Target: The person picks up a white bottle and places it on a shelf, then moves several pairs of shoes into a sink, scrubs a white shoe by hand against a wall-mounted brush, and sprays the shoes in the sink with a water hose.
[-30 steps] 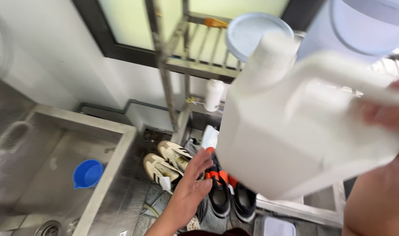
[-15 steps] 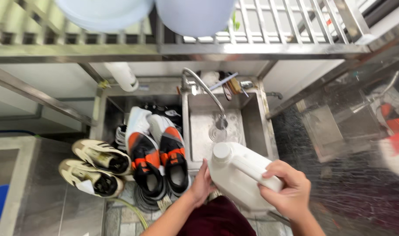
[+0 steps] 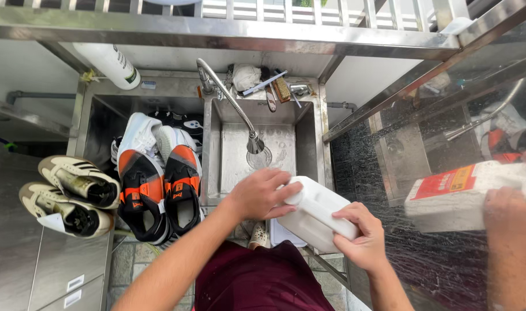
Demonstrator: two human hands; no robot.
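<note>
- Head view, what has changed: half a second ago the left hand (image 3: 261,194) lay against the near-left side of the white jug (image 3: 316,214), below its cap. Now it has come up over the cap end and covers it, so the work has moved to the cap.
- Head view, the jug: it sits tilted just in front of the person's dark red shorts (image 3: 263,282), at the near edge of the steel sink (image 3: 309,144), with the curved tap (image 3: 228,98) above the basin beyond it.
- Head view, hands: the left hand's fingers are curled around the cap end, grasping it from above; whether they are turning it cannot be told. The right hand (image 3: 361,239) is clenched around the jug's handle on the near-right side, forearm reaching in from the bottom edge.
- Head view, surroundings: orange-and-black shoes (image 3: 159,184) and beige shoes (image 3: 72,196) lie to the left. At the right, another person's hand (image 3: 511,216) rests on a white-and-red container (image 3: 459,196).
</note>
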